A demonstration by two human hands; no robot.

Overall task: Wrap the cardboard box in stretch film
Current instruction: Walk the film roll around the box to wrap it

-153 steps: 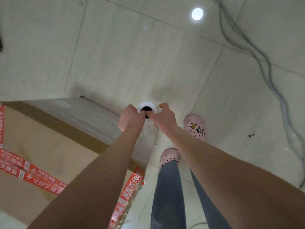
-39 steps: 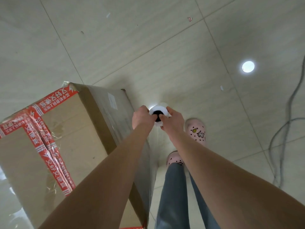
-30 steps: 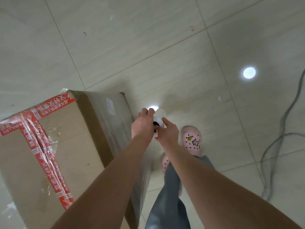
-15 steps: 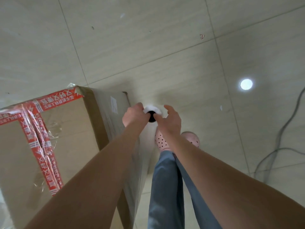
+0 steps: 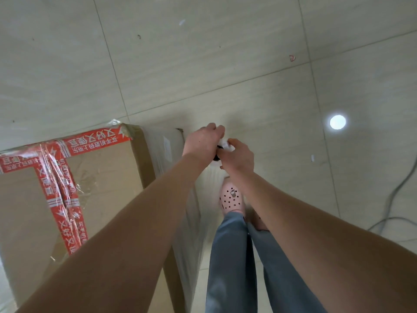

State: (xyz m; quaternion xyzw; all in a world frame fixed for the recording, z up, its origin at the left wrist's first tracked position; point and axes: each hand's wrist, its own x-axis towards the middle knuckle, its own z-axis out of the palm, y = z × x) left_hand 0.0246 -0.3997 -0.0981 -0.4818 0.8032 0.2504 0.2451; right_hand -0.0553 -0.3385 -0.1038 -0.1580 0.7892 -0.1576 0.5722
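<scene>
A large cardboard box [image 5: 101, 177] with red printed tape on its top stands at the left on the tiled floor. Clear film covers its right side face [image 5: 162, 145]. My left hand [image 5: 203, 143] and my right hand [image 5: 239, 157] meet just right of the box's far corner, both closed on the upright stretch film roll [image 5: 224, 146]. Only the roll's white top and dark core hole show between my fingers. A sheet of film [image 5: 198, 222] runs from the roll down along the box's right side.
My legs in blue jeans and a pink clog [image 5: 232, 197] stand close to the box's right side. A grey cable [image 5: 397, 195] lies on the floor at the right. A ceiling light reflection [image 5: 337, 122] shines on the tiles.
I have stepped forward along the box's right side. My hands with the roll have moved toward the far corner and closed tighter, hiding more of the roll's top.
</scene>
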